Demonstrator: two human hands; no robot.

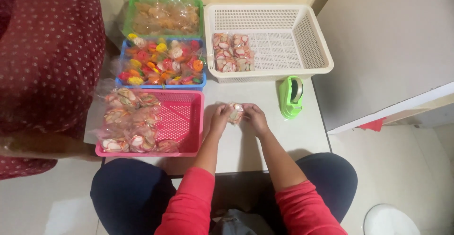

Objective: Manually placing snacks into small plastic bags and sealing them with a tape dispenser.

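The person wears a bright coral-red top with long sleeves pushed up to just below the elbows, leaving the forearms bare. The left hand [220,117] and the right hand [256,118] are bare, with no gloves, rings or watch to be seen. Dark navy trousers cover both thighs, the fabric plain and smooth, without pattern.

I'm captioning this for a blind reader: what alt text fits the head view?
Both hands, left hand and right hand, hold a small clear packet over a white table. Pink tray, blue tray and green tray sit left, a white basket and green tape dispenser behind.
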